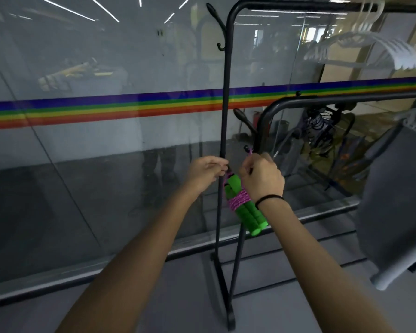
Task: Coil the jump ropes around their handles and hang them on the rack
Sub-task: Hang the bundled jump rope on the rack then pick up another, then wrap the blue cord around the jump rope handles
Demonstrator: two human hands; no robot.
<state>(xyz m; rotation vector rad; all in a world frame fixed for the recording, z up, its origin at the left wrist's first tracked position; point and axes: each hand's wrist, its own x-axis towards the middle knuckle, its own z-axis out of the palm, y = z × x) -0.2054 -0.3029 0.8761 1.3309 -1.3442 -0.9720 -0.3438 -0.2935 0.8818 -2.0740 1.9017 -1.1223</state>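
Even, dim indoor light; ceiling strip lights glare as reflected streaks in the glass wall [82,68] far above the left hand [205,170]. Wide-angle bowing bends edges; white hangers [370,48] up right blur.

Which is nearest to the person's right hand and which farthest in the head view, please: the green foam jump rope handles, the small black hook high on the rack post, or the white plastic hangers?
1. Green foam jump rope handles, bound with pink rope, just below the right hand.
2. Small black hook, high up the post, up and left.
3. White plastic hangers, top right on the rail.
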